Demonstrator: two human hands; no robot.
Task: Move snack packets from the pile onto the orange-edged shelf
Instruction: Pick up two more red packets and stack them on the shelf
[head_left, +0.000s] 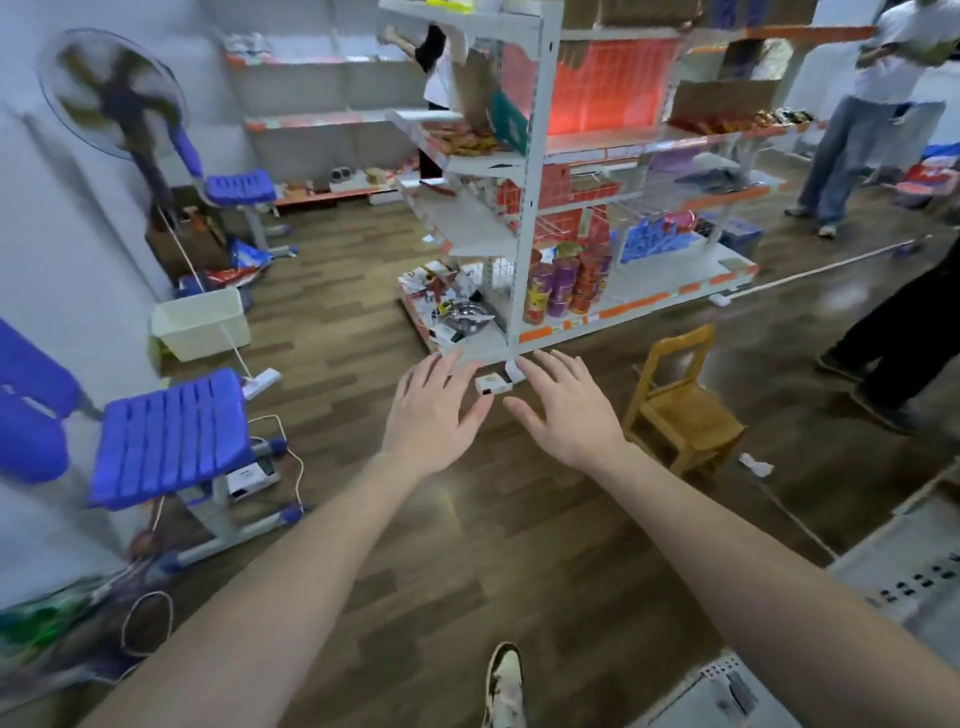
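Head view: left hand (436, 410) and right hand (566, 410), fingers straight and spread, holding nothing, slightly apart above brown wood-plank floor (467, 545). Orange-and-red snack packets (467, 141) lie on a middle tier of the white metal orange-edged shelf (631, 304) ahead; print too blurred to read. Open floor runs between blue slatted plastic chair (171, 434) and small yellow wooden chair (685, 415).

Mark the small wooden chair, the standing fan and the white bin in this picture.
small wooden chair (685, 418): head view, on its seat.
standing fan (115, 92): head view, on the hub of its blades.
white bin (208, 335): head view, on its front wall.
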